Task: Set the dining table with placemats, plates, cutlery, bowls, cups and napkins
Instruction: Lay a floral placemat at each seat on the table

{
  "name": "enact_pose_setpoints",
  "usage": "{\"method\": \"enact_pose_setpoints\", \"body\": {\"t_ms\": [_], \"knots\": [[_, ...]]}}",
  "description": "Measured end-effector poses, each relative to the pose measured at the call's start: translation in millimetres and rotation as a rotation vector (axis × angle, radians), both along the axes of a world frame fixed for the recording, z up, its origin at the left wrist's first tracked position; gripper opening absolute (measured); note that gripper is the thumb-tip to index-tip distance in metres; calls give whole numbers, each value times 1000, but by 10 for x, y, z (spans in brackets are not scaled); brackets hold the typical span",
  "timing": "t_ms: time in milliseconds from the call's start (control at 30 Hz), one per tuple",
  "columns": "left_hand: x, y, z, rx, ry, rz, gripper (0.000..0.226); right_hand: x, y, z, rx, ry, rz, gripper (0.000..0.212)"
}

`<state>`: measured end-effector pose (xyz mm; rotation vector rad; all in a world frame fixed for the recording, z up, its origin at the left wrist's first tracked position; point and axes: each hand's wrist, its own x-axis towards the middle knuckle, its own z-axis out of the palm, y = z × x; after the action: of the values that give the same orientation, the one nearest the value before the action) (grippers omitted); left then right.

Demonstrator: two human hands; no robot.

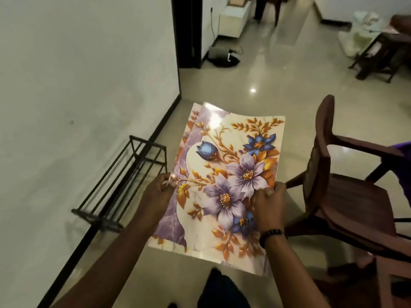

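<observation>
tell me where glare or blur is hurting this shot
Head view: glare whitens the far edge of the floral placemats; a light reflects off the glossy floor; the black rack is motion-smeared at its near end; wide-angle bending curves the wall; both hands, left hand and right hand, look dim.

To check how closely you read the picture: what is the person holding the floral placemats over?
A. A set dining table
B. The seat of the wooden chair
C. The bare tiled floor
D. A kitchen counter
C: both hands, left hand and right hand, grip the placemats above shiny floor; the wooden chair stands to the right.
</observation>
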<state>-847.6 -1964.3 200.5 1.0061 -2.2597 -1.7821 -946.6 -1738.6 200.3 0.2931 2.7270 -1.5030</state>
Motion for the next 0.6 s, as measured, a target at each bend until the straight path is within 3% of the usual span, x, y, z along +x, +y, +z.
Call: {"method": "enact_pose_setpoints", "body": {"t_ms": [133, 300, 600], "knots": [[-889, -334, -49, 2, 7, -75, 24, -751, -306, -139, -111, -10, -96, 25], [-2115, -616, -73, -6, 11, -144, 27, -1866, -499, -178, -93, 10, -176, 13], [-4244, -806, 91, 3, 38, -206, 31, -3769, -663, 57, -57, 53, -278, 15]]}}
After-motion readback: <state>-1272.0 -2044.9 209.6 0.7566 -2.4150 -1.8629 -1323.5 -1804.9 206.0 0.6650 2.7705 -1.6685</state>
